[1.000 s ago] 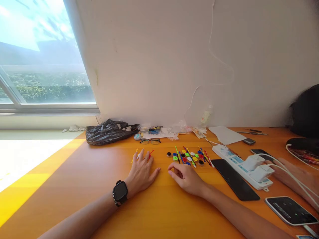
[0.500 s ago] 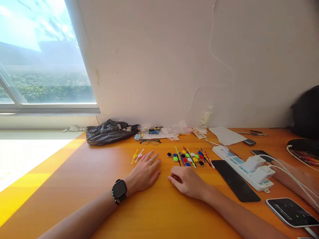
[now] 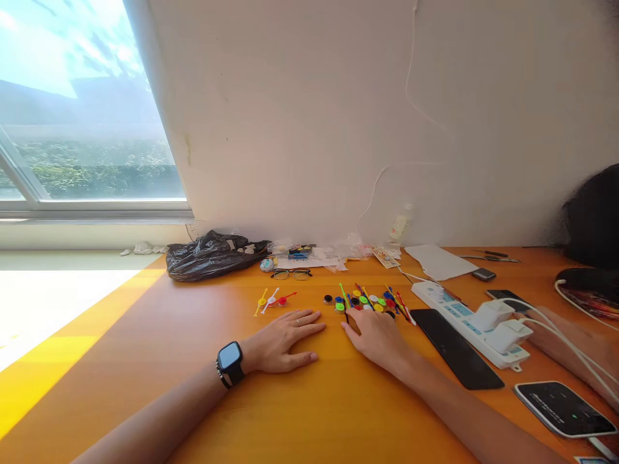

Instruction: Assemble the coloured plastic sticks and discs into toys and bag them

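Note:
My left hand [image 3: 285, 340], with a watch [image 3: 230, 356] on its wrist, lies flat on the table, fingers spread, holding nothing. Just beyond its fingers are a yellow arrow spinner [image 3: 262, 301], a white one [image 3: 271, 301] and a red one [image 3: 283, 301], each an arrow with a round disc. My right hand [image 3: 380, 338] is curled at the near edge of a pile of colourful arrows and discs [image 3: 355, 301]. A dark arrow end shows by its thumb and index finger; what they grip, if anything, is hidden. A black disc [image 3: 327, 299] sits at the pile's left.
A black plastic bag [image 3: 213, 258] and glasses [image 3: 291, 274] lie near the wall. To the right are a dark phone [image 3: 454, 351], a white power strip [image 3: 464, 319] with plugs and cables, and a white-edged device [image 3: 563, 409]. Another person's hand [image 3: 556, 335] is at far right.
My left hand has slid right and nearer, uncovering the red spinner. My right hand has moved forward and right, up to the pile's near edge.

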A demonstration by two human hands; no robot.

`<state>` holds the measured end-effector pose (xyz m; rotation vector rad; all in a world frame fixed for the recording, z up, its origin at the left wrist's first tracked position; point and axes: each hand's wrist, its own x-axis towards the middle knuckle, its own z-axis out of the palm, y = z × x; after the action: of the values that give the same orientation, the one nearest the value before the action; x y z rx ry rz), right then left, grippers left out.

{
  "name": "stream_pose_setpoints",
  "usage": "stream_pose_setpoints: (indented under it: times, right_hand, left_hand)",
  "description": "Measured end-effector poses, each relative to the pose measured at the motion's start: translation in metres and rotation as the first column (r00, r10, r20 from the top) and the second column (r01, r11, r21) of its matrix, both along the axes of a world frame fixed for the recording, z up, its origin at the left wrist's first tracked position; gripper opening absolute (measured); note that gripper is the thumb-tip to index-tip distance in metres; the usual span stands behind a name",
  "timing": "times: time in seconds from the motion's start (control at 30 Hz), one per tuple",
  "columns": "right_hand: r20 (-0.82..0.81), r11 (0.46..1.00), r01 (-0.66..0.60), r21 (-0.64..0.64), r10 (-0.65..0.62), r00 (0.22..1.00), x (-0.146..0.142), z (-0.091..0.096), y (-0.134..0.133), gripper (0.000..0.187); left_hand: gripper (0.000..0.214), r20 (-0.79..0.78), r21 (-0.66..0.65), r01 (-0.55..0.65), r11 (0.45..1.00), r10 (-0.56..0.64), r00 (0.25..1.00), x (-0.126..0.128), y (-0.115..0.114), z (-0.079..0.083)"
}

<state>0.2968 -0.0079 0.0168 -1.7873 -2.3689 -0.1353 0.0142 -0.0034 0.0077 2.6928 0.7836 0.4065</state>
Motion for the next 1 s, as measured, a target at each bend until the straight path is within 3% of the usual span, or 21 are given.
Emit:
stream_pose_setpoints:
  times: [0.17, 0.37, 0.53, 0.67, 0.83, 1.0]
  right_hand:
    - [-0.04, 0.999, -0.04, 0.027, 0.041, 0.998, -0.001, -0.005, -0.001, 0.021]
    - [-0.072, 0.996, -0.076, 0.04, 0.079, 0.994, 0.0, -0.008, 0.001, 0.021]
    - [-0.189, 0.991, -0.124, -0.046, 0.113, 0.975, -0.006, -0.003, -0.007, 0.017]
    - [-0.273, 0.969, -0.231, -0.09, 0.199, 0.941, -0.01, -0.003, -0.012, 0.011]
    - [-0.335, 0.94, -0.341, -0.015, 0.317, 0.887, -0.009, -0.006, -0.011, 0.013]
    - [-0.341, 0.936, -0.34, 0.09, 0.35, 0.873, -0.01, -0.005, -0.009, 0.012]
  left_hand:
    - [0.077, -0.083, -0.012, -0.003, 1.0, 0.003, 0.997, 0.001, -0.001, 0.002]
    - [0.076, -0.071, 0.004, 0.002, 1.0, -0.001, 0.997, 0.0, 0.0, 0.0]
    - [0.075, -0.066, 0.013, 0.003, 1.0, -0.002, 0.998, 0.0, 0.0, 0.0]
    - [0.079, -0.08, -0.002, -0.009, 1.0, 0.009, 0.997, 0.0, -0.001, 0.001]
    - [0.08, -0.058, 0.015, -0.001, 1.0, 0.001, 0.998, 0.0, 0.0, -0.002]
    - [0.08, -0.1, 0.023, -0.009, 1.0, 0.012, 0.995, 0.002, -0.001, 0.0]
